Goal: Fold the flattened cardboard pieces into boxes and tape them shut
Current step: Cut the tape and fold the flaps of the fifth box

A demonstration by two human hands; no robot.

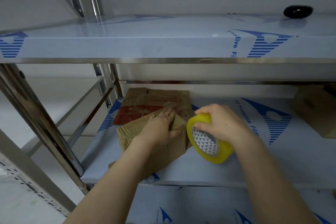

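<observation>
A small brown cardboard box with old tape on it sits on the middle shelf. My left hand lies flat on its top, fingers straight, thumb over the near side. My right hand grips a yellow roll of clear packing tape from above, just right of the box and touching its edge. Behind the box lies a flattened cardboard piece with red print, partly under the box.
Another brown box stands at the shelf's back right. An upper shelf overhangs the work area, with a black round object on it. Steel posts rise at the left. A lower shelf shows beneath.
</observation>
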